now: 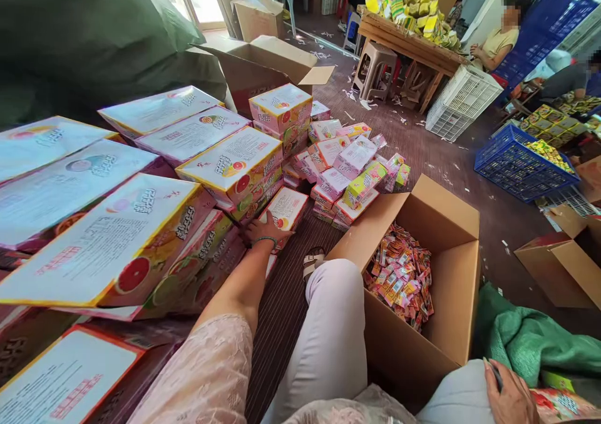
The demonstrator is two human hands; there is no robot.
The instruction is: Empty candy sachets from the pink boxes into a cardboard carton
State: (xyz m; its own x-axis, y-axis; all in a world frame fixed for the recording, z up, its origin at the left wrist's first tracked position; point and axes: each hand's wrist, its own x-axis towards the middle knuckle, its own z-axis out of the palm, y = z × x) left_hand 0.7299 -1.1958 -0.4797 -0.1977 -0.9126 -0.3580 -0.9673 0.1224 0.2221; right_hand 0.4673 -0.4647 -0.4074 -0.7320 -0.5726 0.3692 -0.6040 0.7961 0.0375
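My left hand (267,231) reaches forward with its fingers spread, touching the near end of a small printed fruit box (287,207) on the floor. Tall stacks of larger white-topped fruit cartons (141,236) stand beside that arm. My right hand (509,389) rests on my right knee, its fingers curled around a small dark object (498,374) whose kind I cannot make out. Between my legs and the right side stands an open cardboard box (453,286), partly filled with small colourful sachets (399,277). Ahead lies a loose pile of small fruit boxes (354,158).
Behind the stacks is another open cardboard box (263,64). A wooden table (408,42) heaped with yellow packets stands farther back, near a seated person (498,42). White crates (462,101), a blue crate (521,167) and green cloth (521,330) are to the right.
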